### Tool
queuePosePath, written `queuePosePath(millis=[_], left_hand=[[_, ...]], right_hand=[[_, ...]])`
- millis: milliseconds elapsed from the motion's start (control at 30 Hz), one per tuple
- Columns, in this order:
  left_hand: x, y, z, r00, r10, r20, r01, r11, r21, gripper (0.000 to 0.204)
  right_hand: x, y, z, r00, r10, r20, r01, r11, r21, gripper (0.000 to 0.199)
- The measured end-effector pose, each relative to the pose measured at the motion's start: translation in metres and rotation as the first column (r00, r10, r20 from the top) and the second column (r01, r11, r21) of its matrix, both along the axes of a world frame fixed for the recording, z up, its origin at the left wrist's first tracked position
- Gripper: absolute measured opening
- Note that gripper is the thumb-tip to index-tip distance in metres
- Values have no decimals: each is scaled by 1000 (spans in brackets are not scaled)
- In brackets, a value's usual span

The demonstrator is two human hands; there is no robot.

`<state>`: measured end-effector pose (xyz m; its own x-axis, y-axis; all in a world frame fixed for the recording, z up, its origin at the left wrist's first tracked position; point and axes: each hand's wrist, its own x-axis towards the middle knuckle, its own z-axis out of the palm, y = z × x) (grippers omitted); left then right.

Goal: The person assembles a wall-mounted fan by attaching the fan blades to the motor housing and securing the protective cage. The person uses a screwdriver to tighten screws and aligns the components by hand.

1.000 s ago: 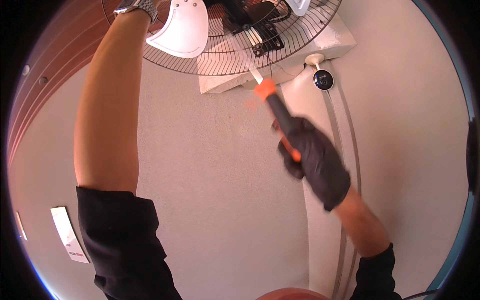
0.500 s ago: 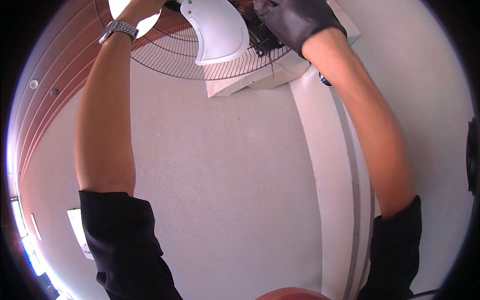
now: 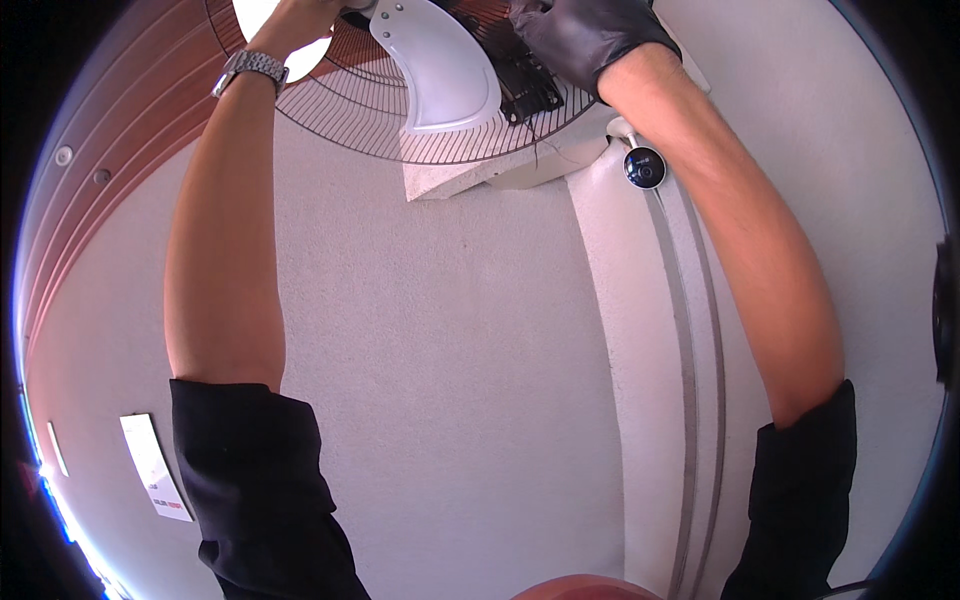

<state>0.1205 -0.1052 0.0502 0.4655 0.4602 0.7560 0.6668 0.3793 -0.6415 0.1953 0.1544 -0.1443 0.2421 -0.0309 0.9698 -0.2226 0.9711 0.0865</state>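
Observation:
High in the head view hangs a wall fan with white blades (image 3: 445,75) and a dark wire rear guard (image 3: 400,148). My bare left hand (image 3: 297,25), below a metal-band watch (image 3: 250,70), reaches to the blade hub; its fingers look bent, and the top edge cuts off what they grip. My right hand (image 3: 585,42), in a black glove, is closed beside the guard's right part. Whatever is in its fingers is hidden. Just left of it sits a black plastic part (image 3: 528,90) with thin loose wires, behind the blade.
Behind the fan juts a pale wall ledge (image 3: 455,182). A round dark camera-like device (image 3: 645,168) is mounted under my right wrist, above a long cable channel (image 3: 690,330) running down the wall (image 3: 450,350). At left are a white sign (image 3: 155,468) and a reddish slatted ceiling (image 3: 130,110).
The view has shifted slightly, so the round device now shows fully beside my right forearm. Both hands stay at the fan; the blades and the black part appear slightly shifted.

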Motion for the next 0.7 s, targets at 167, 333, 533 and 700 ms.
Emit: queuePosePath(millis=[167,333,533,700], left_hand=[[2,9,-7,1000,-2,-11,2,998,59,11],[-2,2,-4,1000,-3,11,2,999,41,11],[-1,4,-2,1000,-13,21,11,998,56,11],[2,12,-8,996,-63,66,60,997,55,15]], right_hand=[[13,-4,-6,997,38,64,-38,999,-9,44],[17,-7,-6,998,2,62,-5,999,51,44],[-5,20,35,960,-177,-218,227,947,227,41],[-14,31,54,923,-249,-292,332,900,282,37]])
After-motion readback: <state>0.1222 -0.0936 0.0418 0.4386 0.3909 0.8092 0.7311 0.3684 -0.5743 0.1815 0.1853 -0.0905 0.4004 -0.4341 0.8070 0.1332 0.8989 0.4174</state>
